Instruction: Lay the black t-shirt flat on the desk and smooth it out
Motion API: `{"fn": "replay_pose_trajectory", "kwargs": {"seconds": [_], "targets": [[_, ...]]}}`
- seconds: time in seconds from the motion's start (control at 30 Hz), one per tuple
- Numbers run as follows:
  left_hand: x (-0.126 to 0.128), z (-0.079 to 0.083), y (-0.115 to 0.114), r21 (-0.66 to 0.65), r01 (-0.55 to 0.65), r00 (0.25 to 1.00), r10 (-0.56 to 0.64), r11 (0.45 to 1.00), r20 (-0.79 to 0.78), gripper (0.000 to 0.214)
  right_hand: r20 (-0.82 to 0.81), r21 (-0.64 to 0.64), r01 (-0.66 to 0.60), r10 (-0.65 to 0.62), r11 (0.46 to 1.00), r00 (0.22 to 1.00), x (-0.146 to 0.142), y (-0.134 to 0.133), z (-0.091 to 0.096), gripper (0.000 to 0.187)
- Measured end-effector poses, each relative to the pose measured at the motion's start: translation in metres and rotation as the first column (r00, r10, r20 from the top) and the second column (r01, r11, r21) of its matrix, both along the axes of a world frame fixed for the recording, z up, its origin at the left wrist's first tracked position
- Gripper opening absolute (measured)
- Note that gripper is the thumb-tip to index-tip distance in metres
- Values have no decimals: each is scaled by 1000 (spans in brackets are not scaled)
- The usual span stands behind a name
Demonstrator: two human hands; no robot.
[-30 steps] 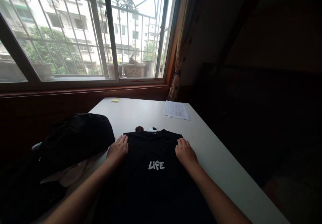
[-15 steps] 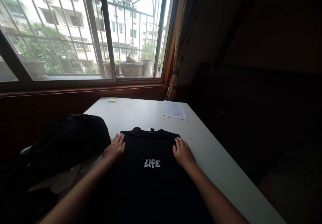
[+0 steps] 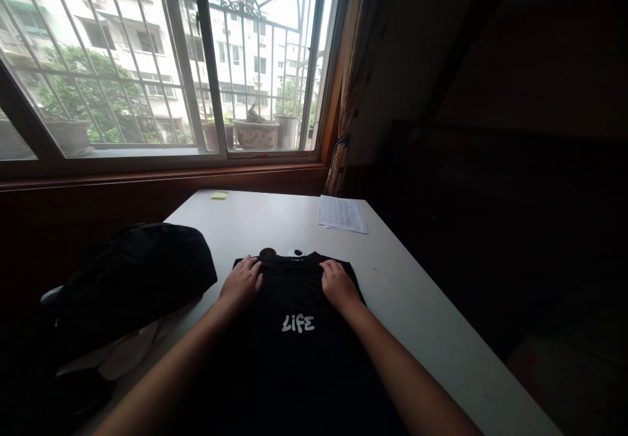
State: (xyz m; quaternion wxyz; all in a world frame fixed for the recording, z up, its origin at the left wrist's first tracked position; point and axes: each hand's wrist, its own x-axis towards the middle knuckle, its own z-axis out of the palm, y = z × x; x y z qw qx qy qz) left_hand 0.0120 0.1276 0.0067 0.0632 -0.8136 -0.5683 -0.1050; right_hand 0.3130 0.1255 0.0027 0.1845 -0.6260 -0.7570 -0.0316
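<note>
A black T-shirt point(image 3: 294, 370) lies spread on the white table point(image 3: 417, 331), collar toward the window. White lettering point(image 3: 298, 323) on it appears upside down or mirrored from here. My left hand point(image 3: 243, 282) rests at the shirt's left shoulder, its bent fingers closed on the cloth near the top edge. My right hand point(image 3: 338, 285) is to the right of the collar, fingers curled together on the fabric. Fingertips of both hands are partly hidden. Just beyond the collar, a dark round object point(image 3: 267, 252) and a white round one with a dark centre point(image 3: 297, 253) show.
Dark bundled cloth or a bag point(image 3: 147, 259) takes up the table's left side. Printed sheets point(image 3: 342, 214) lie at the far right corner, a yellow sticky note point(image 3: 219, 195) at the far left. Behind stand a barred window point(image 3: 255, 83) and a tied curtain point(image 3: 338, 155).
Both hands have moved inward from the shirt's outer shoulder edges onto its top part. Their fingers are more curled now. The shirt has hardly shifted.
</note>
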Motion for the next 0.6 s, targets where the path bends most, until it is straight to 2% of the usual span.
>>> {"fn": "replay_pose_trajectory", "kwargs": {"seconds": [0.1, 0.23, 0.6], "targets": [[4, -10, 9, -9, -42, 999, 42, 999, 14, 50, -17, -9, 8, -8, 1000, 1000, -13, 13, -5, 38], [-3, -19, 18, -32, -65, 997, 66, 997, 26, 54, -28, -20, 21, -22, 1000, 999, -20, 22, -13, 41], [-11, -18, 40, -80, -78, 997, 80, 994, 17, 58, -40, -64, 50, -53, 997, 998, -22, 46, -23, 48]]}}
